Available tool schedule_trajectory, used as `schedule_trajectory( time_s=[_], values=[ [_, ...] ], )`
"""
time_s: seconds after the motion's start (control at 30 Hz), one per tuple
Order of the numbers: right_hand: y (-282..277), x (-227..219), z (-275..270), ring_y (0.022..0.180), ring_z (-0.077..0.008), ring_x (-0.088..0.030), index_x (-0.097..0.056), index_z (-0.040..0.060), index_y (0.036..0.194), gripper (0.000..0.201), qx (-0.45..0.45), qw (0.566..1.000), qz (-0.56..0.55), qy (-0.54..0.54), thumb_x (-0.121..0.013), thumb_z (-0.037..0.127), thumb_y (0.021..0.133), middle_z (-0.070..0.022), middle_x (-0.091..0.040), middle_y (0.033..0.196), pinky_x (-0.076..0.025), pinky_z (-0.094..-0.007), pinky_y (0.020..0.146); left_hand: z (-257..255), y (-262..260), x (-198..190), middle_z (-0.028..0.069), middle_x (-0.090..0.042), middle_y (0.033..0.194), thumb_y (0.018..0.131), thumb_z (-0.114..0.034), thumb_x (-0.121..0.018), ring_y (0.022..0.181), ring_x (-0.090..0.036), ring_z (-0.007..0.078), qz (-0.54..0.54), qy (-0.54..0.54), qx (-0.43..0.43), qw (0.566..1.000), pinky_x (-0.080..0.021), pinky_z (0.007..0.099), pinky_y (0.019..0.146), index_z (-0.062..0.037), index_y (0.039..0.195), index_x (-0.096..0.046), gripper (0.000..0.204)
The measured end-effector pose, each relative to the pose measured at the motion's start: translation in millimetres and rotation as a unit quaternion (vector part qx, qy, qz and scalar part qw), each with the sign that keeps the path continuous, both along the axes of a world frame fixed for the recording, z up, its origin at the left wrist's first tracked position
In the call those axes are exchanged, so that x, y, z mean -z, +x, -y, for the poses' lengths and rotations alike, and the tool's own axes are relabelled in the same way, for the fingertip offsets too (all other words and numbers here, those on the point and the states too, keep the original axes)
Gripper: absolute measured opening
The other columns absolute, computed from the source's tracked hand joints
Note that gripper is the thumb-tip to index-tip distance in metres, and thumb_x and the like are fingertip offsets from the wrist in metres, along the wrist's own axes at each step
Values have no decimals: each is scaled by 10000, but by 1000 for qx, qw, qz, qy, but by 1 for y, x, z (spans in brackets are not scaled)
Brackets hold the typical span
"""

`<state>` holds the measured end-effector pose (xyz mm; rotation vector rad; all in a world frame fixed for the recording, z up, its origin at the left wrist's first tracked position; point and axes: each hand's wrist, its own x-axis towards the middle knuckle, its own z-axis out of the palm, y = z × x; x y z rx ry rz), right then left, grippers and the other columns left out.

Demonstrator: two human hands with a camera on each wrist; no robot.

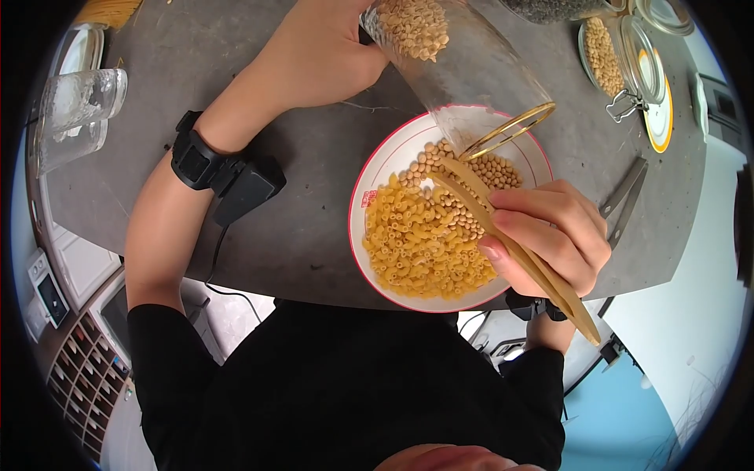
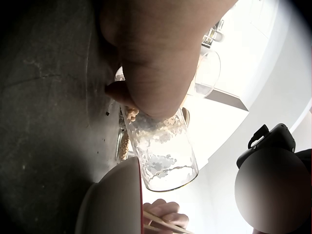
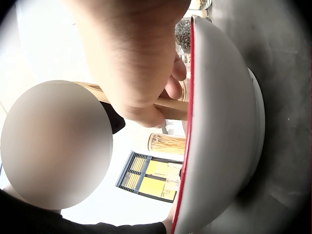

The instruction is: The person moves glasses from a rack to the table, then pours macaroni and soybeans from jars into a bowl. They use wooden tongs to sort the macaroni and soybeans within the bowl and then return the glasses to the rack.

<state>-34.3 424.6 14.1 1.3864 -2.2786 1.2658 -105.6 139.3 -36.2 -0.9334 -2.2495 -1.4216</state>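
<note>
The left hand (image 1: 334,55) grips a clear glass jar (image 1: 479,71) that lies tilted, its gold-edged mouth over the bowl's far side. Beige flakes (image 1: 412,30) sit toward the jar's base. In the right hand (image 1: 554,235), wooden tongs (image 1: 542,275) are pinched, their tips at the chickpeas beside the jar's mouth. The white bowl with a red rim (image 1: 363,243) holds yellow macaroni (image 1: 424,243) and chickpeas (image 1: 503,173). The left wrist view shows the jar (image 2: 165,161) above the bowl (image 2: 114,195); the right wrist view shows the tongs (image 3: 170,108) behind the bowl's rim.
An open clip jar of chickpeas (image 1: 603,59) lies at the right, by a yellow-rimmed plate (image 1: 661,118). Scissors or similar metal blades (image 1: 624,196) lie right of the right hand. Clear glassware (image 1: 82,102) stands at the left; a dark-filled jar (image 1: 550,8) is at the far edge.
</note>
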Motion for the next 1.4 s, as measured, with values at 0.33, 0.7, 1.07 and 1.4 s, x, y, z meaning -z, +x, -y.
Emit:
schedule_trajectory(
  time_s=[0.33,0.7,1.07,1.4],
  values=[
    [-2,1,0,623,-205,-675,-746,47,937,306,-5,1000,-17,16,-907,154,700,-104,-731,899,-512,-285,484,-1,2,-3,116,-583,1246,808,-67,-805,1159,-583,277,10,3,-1,1000,-458,352,997,-62,1257,-639,478],
    [-2,3,1,627,-201,-676,-757,48,931,301,-43,999,-1,17,-905,179,704,-85,-736,914,-514,-284,487,-2,4,-5,109,-579,1251,803,-64,-803,1161,-580,266,25,-4,-4,1000,-455,350,998,-66,1261,-636,488],
    [-1,-2,-3,625,-209,-676,-755,43,925,310,-26,1000,14,-3,-907,154,678,-102,-736,867,-516,-287,498,-2,6,-8,111,-575,1250,810,-54,-793,1154,-579,267,26,-19,-9,999,-457,349,993,-64,1260,-639,476],
    [-3,-4,-2,623,-204,-668,-756,38,918,288,-47,999,26,1,-893,120,679,-95,-740,879,-508,-284,494,-1,2,0,119,-573,1261,815,-48,-779,1167,-577,275,12,10,4,1000,-452,353,1004,-65,1260,-637,468]
  ],
)
